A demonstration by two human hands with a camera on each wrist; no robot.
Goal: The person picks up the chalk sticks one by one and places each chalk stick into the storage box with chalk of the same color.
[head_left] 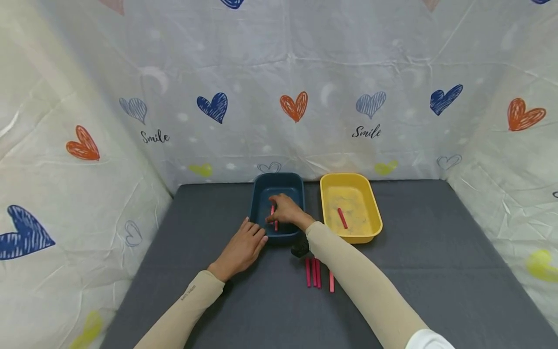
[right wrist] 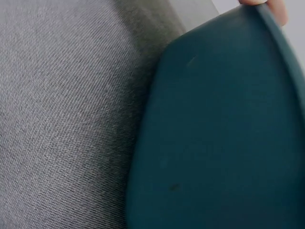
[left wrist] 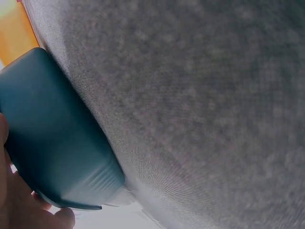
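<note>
My left hand (head_left: 244,246) grips the near left corner of a dark blue rectangular tray (head_left: 254,194), its fingers over the rim. In the left wrist view some fingers (left wrist: 64,218) curl round the rim. My right hand (head_left: 285,212) is inside the same tray, thumb and fingers spread apart. Between them a short pink-red stick (head_left: 272,210) shows, and another piece of stick (head_left: 276,226) shows just below the thumb. The right wrist view holds mostly the tray's outer wall (right wrist: 214,133), with left-hand fingertips at its top corner.
Right of the blue tray stands a yellow tray (head_left: 376,223) with one red stick (head_left: 342,218) in it. Several pink and red sticks (head_left: 314,272) lie upright in a row on the dark grey table (head_left: 414,271), near the right forearm. A patterned cloth hangs behind the table.
</note>
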